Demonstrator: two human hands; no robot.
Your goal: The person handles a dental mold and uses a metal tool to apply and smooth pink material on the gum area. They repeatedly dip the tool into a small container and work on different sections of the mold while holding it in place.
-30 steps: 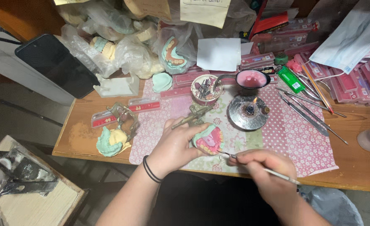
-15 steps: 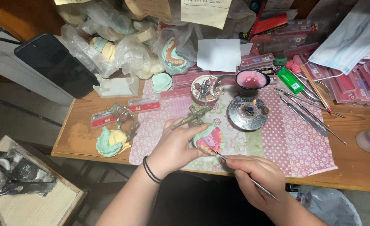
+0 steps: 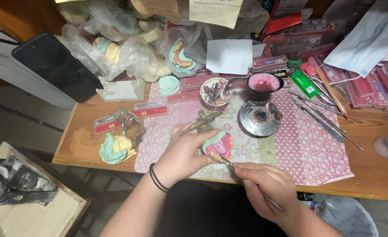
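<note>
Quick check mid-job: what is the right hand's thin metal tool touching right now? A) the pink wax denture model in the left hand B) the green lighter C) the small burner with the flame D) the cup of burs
A: the right hand holds the thin metal tool with its tip at the pink wax denture model, which the left hand grips.

Pink w/ white dots: cloth (image 3: 308, 153) at tabletop (image 3: 88, 140) front edge. Mint-green, pink wax: dental model (image 3: 218, 145). Green: lighter (image 3: 304, 83). Black: phone (image 3: 55, 66).

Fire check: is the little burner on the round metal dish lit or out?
Lit: a small flame shows at the wick of the burner on the metal dish.
</note>
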